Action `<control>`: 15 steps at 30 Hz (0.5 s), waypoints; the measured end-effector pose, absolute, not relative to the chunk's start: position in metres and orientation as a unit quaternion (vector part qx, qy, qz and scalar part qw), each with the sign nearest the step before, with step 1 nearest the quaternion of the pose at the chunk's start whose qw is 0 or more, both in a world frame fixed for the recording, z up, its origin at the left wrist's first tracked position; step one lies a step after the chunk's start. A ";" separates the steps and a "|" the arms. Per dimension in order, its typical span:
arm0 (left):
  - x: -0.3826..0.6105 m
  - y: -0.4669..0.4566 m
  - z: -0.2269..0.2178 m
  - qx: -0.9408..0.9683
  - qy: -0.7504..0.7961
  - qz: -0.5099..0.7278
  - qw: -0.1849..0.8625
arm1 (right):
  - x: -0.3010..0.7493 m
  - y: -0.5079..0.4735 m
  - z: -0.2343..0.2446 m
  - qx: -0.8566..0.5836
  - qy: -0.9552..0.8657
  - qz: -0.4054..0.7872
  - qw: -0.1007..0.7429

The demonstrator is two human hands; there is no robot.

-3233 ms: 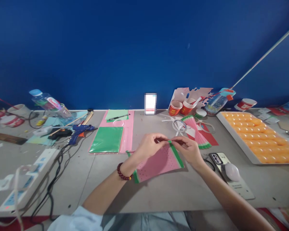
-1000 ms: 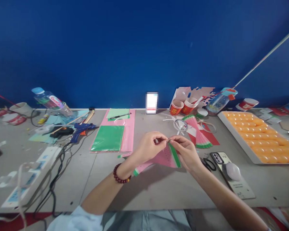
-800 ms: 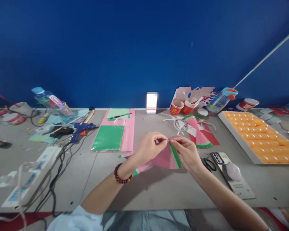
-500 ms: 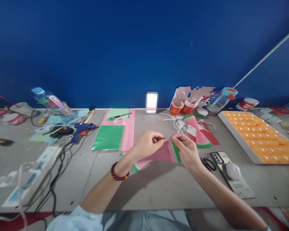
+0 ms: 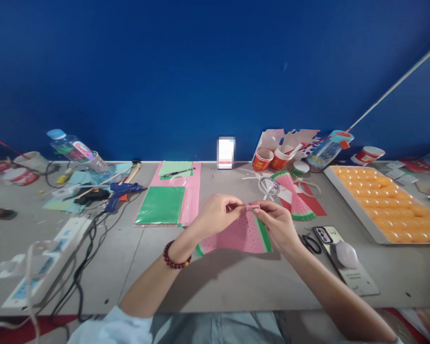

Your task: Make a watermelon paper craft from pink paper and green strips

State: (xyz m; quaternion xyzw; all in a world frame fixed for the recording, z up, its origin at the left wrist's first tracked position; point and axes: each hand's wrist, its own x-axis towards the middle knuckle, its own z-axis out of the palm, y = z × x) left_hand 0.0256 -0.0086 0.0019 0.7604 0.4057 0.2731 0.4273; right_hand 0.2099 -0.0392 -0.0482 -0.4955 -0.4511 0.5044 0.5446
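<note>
Between my hands hangs a pink paper sheet [image 5: 236, 236] with dark dots and green bands at both ends, like a watermelon pattern. A narrow strip along its far edge is folded over. My left hand [image 5: 224, 215] pinches that edge near the middle, fingers closed, a beaded bracelet [image 5: 176, 258] on the wrist. My right hand [image 5: 275, 219] pinches the same fold nearer the right green band. Beyond the right hand lies a pleated pink-and-green paper fan [image 5: 294, 196] on a red sheet [image 5: 317, 206].
Left are green paper in a clear sleeve [image 5: 160, 205], a pen [image 5: 179, 172], a blue glue gun [image 5: 120, 195] and a power strip [image 5: 50, 263] with cables. Right are a phone [image 5: 347, 263], black-handled scissors [image 5: 311, 244], paper cups [image 5: 263, 160] and a tray of orange balls [image 5: 390, 203].
The folded strip at the far edge now shows between my fingers. More of the sheet's dotted face is visible as it hangs lower. Both hands stay in nearly the same place.
</note>
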 end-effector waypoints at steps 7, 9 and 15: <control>0.027 -0.010 0.001 0.746 0.405 0.277 0.451 | 0.209 -0.036 -0.049 -0.523 -0.441 0.483 0.547; 0.026 -0.008 0.001 0.743 0.412 0.275 0.450 | 0.209 -0.034 -0.049 -0.516 -0.433 0.492 0.552; 0.002 0.003 -0.001 0.780 0.412 0.194 0.429 | 0.219 -0.022 -0.059 -0.518 -0.410 0.508 0.553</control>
